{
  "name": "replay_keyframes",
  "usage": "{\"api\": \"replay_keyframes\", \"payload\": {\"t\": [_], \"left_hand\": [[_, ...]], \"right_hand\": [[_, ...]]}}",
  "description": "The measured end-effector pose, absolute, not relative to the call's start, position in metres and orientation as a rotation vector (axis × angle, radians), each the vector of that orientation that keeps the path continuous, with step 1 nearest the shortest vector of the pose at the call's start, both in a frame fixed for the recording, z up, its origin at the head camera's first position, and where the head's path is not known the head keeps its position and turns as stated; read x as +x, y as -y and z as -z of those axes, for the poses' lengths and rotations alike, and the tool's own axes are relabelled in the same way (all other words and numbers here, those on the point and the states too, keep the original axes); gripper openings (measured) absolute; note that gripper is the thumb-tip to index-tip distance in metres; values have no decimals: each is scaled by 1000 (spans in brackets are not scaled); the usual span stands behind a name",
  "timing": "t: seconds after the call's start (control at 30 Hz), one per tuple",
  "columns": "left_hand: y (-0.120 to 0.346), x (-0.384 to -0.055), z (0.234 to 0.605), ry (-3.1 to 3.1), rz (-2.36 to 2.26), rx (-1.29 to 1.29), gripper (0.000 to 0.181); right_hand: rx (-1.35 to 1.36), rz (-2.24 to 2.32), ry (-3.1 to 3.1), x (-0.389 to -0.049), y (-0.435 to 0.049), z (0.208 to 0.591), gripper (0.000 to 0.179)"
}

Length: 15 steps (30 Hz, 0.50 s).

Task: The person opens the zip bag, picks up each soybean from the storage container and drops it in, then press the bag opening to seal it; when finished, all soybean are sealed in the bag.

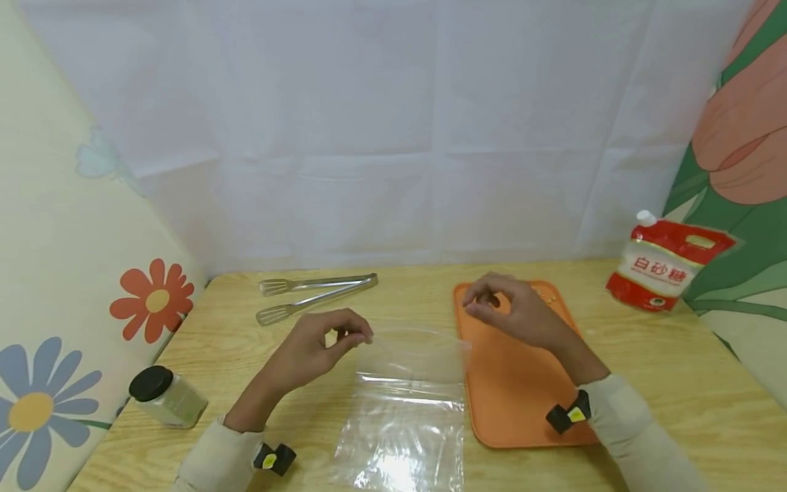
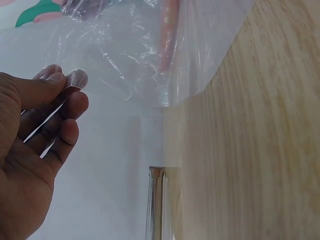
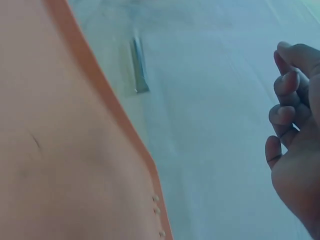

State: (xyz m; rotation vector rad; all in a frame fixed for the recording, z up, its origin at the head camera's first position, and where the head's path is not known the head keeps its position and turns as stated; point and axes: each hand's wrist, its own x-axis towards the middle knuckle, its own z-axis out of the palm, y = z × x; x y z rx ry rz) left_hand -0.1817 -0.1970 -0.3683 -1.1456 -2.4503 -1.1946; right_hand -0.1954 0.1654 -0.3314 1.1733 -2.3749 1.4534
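Note:
A clear zip bag point(image 1: 402, 410) lies across the middle of the wooden table, its top end raised. My left hand point(image 1: 320, 348) pinches the bag's upper left corner between thumb and fingertips; in the left wrist view the film of the bag point(image 2: 120, 55) spreads out from those fingers. Above the far part of an orange board point(image 1: 516, 383), my right hand point(image 1: 513, 307) hovers with loosely curled fingers. In the right wrist view nothing shows between the fingers of that right hand point(image 3: 295, 100). Small pale bumps point(image 3: 156, 211) line the board's edge at one corner.
Metal tongs point(image 1: 316, 294) lie spread behind the left hand. A jar with a black lid point(image 1: 169, 396) is at the left front. At the far right stands a red and white sugar pouch point(image 1: 667, 263) with a white cap. A white cloth point(image 1: 344, 137) hangs behind the table.

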Motion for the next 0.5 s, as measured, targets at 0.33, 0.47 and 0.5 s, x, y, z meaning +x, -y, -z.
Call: {"api": "replay_keyframes", "payload": {"t": [0.33,0.47,0.5], "left_hand": [[197,-181,366,2441,1191,-1161,22],[197,-181,366,2444,1189,-1160,23],[197,-181,367,2444,1188,-1162,22]], "right_hand": [[709,-1183,2621,-244,-247,369,12],[648,-1151,2717,-250,-267,385,18],[630,-1157,2741,-250,-270,389,18]]}}
